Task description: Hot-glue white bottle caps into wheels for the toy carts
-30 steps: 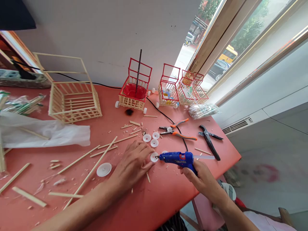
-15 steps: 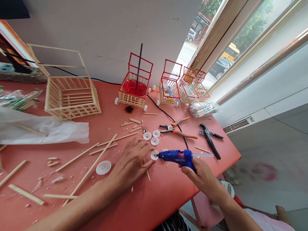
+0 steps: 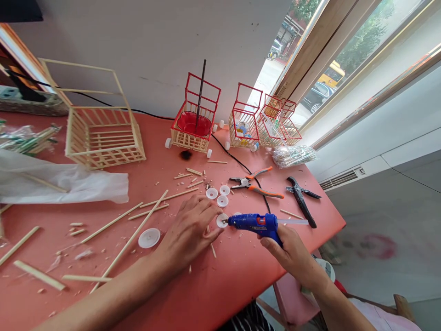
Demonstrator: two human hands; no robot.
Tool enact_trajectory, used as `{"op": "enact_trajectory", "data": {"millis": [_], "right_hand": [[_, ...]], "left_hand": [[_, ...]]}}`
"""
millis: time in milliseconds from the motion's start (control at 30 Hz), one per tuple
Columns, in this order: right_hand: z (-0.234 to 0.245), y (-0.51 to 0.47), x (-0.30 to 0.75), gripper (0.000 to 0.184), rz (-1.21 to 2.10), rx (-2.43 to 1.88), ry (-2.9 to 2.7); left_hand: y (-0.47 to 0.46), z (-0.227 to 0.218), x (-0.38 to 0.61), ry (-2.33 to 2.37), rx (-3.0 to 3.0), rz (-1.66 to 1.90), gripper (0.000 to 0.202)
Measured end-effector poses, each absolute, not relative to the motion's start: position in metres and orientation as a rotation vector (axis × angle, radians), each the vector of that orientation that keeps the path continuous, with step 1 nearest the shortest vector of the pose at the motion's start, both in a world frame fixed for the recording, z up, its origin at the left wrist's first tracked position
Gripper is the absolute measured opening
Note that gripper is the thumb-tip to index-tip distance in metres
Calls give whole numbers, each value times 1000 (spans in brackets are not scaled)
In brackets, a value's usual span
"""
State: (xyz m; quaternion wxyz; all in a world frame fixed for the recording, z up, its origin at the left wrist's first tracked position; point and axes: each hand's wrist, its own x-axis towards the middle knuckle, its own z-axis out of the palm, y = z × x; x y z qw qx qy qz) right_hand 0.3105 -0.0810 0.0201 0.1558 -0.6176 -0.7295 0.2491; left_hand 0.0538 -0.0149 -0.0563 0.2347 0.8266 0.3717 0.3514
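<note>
My right hand (image 3: pixel 289 250) grips the handle of a blue hot glue gun (image 3: pixel 255 223). A clear glue stick (image 3: pixel 292 221) sticks out of its back end. The gun's nozzle points left into a small white plastic cap (image 3: pixel 221 224) on the table. My left hand (image 3: pixel 193 223) rests there, thumb and forefinger closed around the cap's left side; the other fingertips are partly hidden. Just behind lie several similar white caps, one of them this cap (image 3: pixel 222 201). Another is partly covered by the gun. A larger white disc (image 3: pixel 149 238) lies left of my left wrist.
Orange-handled pliers (image 3: pixel 257 184) and a black-handled tool (image 3: pixel 300 200) lie to the right. Wooden sticks (image 3: pixel 129 241) and scraps are strewn leftward. Along the wall stand an unpainted stick basket (image 3: pixel 105 151) and several red-trimmed stick carts (image 3: pixel 195 142). A black cord (image 3: pixel 236 161) crosses the table.
Both hands, the glue gun and the cap keep nearly the same positions relative to each other. The whole view has shifted very slightly.
</note>
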Motion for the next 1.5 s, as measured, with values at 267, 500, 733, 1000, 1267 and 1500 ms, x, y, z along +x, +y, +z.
{"op": "enact_trajectory", "data": {"millis": [267, 500, 733, 1000, 1267, 1500], "right_hand": [[24, -82, 310, 45, 766, -1788, -2038], [26, -81, 327, 49, 918, -1762, -1776], [26, -75, 354, 58, 895, -1725, -1556], [20, -58, 364, 60, 826, -1747, -1527], [21, -33, 362, 42, 665, -1860, -1719], [23, -20, 359, 37, 635, -1902, -1823]], "left_hand": [[-16, -54, 54, 1040, 2264, 960, 10], [3, -36, 48, 1115, 2290, 1010, 17], [54, -15, 89, 1139, 2274, 909, 19], [85, -36, 128, 1108, 2199, 802, 25], [92, -48, 130, 1113, 2278, 725, 19], [90, -51, 131, 1125, 2286, 694, 18]]}}
